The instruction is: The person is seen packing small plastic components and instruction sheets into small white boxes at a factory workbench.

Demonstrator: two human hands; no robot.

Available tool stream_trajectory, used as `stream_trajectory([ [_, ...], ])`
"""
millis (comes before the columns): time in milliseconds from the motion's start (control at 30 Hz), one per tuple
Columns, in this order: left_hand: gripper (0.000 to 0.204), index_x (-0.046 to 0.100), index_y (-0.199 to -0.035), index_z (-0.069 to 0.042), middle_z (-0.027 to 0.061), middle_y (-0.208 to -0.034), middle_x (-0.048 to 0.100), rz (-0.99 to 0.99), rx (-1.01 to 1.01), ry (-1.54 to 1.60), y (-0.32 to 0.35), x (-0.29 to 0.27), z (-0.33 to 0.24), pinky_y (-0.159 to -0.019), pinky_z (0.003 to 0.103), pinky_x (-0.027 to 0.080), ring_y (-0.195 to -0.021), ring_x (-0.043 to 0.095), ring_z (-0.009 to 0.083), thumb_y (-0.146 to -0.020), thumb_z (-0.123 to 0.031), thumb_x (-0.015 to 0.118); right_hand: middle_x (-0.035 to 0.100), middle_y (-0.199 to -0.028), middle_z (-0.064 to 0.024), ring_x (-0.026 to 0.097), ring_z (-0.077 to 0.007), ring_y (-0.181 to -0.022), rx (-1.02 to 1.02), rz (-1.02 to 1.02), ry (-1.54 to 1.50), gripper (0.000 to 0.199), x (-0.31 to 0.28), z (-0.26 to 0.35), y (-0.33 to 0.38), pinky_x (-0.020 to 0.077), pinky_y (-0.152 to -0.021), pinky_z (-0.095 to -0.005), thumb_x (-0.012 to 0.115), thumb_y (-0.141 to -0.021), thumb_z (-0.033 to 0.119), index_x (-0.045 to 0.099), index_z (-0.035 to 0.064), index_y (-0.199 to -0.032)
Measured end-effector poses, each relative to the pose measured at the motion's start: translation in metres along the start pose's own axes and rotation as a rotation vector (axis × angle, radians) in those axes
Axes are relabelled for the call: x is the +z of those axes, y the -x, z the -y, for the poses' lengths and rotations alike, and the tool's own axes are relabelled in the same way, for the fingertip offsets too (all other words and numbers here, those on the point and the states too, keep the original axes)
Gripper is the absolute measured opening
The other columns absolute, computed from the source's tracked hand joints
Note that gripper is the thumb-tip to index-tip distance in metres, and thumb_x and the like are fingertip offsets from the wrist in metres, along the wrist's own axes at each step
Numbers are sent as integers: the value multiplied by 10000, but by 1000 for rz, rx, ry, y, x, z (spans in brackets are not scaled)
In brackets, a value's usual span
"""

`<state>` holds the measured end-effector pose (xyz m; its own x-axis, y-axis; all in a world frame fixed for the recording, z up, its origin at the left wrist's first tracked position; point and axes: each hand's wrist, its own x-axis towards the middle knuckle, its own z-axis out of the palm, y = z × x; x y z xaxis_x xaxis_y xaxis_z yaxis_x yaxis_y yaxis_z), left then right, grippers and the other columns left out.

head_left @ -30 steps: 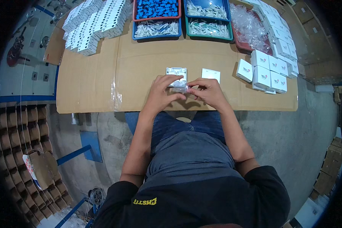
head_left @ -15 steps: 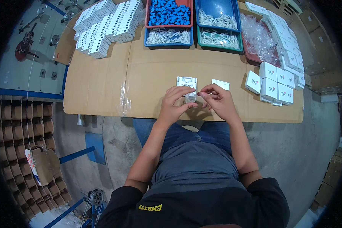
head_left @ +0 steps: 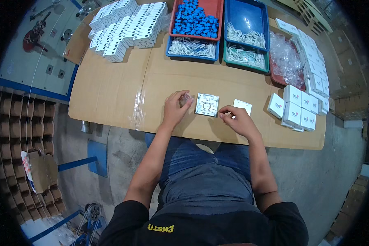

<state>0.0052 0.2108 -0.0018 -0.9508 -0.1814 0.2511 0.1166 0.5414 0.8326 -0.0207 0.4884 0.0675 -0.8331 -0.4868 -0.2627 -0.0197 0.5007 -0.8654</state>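
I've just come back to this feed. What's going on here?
A person at a cardboard-covered table has a clear plastic piece between the fingers of the left hand. A square white unit lies between the hands, its inner parts exposed. The right hand is by its right side; whether it holds anything is unclear. A flat white plate lies farther right.

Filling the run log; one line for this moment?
left hand: holds clear plastic | right hand: near white unit, grip unclear | unit, plate: on cardboard
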Motion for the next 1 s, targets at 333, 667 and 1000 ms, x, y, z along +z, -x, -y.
stream_trajectory([
  [333,353,711,-1125,-66,71,-959,711,-133,21,16,-1,5,10,-874,372,484,-874,671,227,-843,-254,807,744,-981,-191,727,-343,-889,-296,-303,268,195,-29,28,-148,569,-793,-407,655,-925,112,729,24,-1081],
  [667,344,713,-1086,-60,77,-944,710,-124,47,-85,0,3,4,-858,383,480,-873,674,240,-823,-258,812,700,-1034,-137,675,-362,-1013,-532,-261,667,187,-17,36,-283,547,-848,-485,644,-892,119,750,94,-1044],
  [1000,331,706,-1059,-79,70,-911,689,-95,68,-115,-3,3,2,-867,399,464,-875,653,249,-816,-282,804,638,-1149,-111,642,-334,-1085,-613,-226,700,346,22,63,-326,547,-903,-447,742,-870,186,709,149,-1213],
])
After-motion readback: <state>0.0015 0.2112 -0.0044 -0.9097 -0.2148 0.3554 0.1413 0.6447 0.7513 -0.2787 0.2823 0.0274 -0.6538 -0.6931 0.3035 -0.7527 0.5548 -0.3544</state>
